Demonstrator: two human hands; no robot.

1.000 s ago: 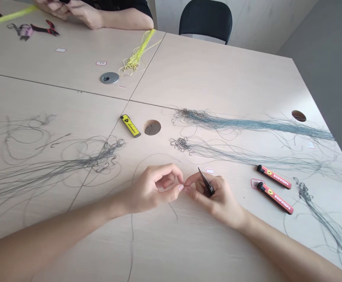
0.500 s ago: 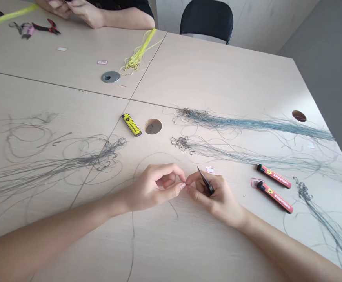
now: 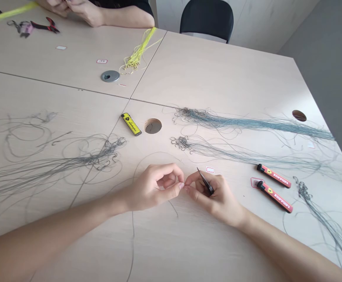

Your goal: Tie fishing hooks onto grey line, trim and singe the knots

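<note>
My left hand [image 3: 156, 187] pinches with thumb and forefinger at the fingertips of my right hand [image 3: 215, 196]; whatever lies between them is too small to make out. A thin dark line [image 3: 133, 235] runs from near my left hand down to the bottom edge. My right hand is closed, with small pointed dark scissors or snips [image 3: 206, 182] held in its curled fingers, tip up and left. Beyond the hands lie a bundle of hooks on grey-blue lines [image 3: 182, 143] and a thicker blue bundle [image 3: 247, 123]. A grey bundle [image 3: 79, 160] lies to the left.
Two red lighters [image 3: 275, 197] and another hook bundle [image 3: 304, 192] lie at the right. A yellow lighter [image 3: 131, 124] sits beside a round table hole [image 3: 153, 126]. Across the table are a person's hands [image 3: 82, 9], pliers [image 3: 46, 26], yellow lines [image 3: 137, 55] and a black chair [image 3: 206, 19].
My fingertips have shifted very slightly apart, with both hands still pinching in the same place. The view has tilted a little; nothing else has visibly moved.
</note>
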